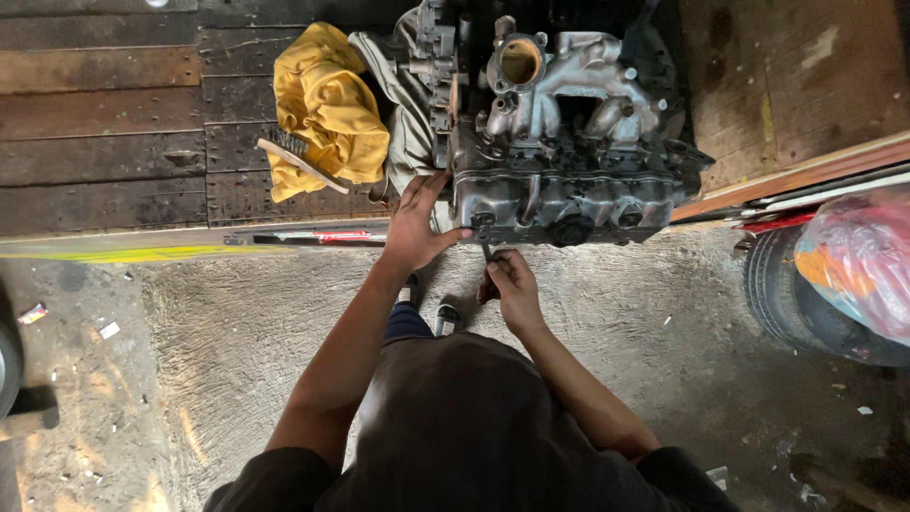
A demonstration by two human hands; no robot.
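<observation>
The engine (559,142) sits at the edge of a dark plank platform (104,114), its near face overhanging the concrete floor (237,322). It looks largely assembled: the pale intake manifold (569,85) with its round open throat is on top, and the grimy cover along the near face seems in place. The right hand (510,284) is closed around a small dark tool (487,254) whose tip points up at the lower near edge of the engine, so I judge the work to be on a fastener there, neither clearly loosened nor clearly finished; the fastener itself is too dark to make out. The left hand (414,228) lies spread against the engine's left corner, thumb hooked along the bottom edge, steadying it. Beside the engine lie a yellow cloth (327,104) and a wire brush (299,159) resting on it. A tyre (787,294) with a plastic bag (858,256) stands well apart to the right.
</observation>
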